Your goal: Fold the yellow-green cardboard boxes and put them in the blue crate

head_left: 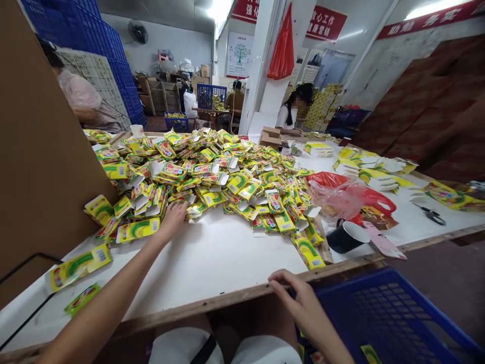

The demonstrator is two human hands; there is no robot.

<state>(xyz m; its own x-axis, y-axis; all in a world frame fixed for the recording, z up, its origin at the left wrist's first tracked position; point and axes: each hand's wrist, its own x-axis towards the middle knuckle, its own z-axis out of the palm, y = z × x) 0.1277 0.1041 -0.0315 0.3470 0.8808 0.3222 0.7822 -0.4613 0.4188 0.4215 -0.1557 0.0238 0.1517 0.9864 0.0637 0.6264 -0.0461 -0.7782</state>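
A large heap of small yellow-and-green printed boxes [212, 167] covers the back of the white table [223, 253]; several have open white flaps. My left hand [175, 218] reaches to the front edge of the heap, its fingers stretched out against the boxes and the tips partly hidden. Near the table's front edge, my right hand [294, 292] is loosely bent with thumb and fingers apart, and I see nothing in it. Below and right of that hand sits a blue plastic crate [379, 298] with some boxes inside. A green packet [82, 299] lies at the front left.
A brown cardboard wall [49, 126] borders the left. To the right are a dark mug [346, 236] on its side, a red plastic bag [381, 198], scissors [432, 215] and flat yellow cartons [359, 156]. Other people sit at the back and far left.
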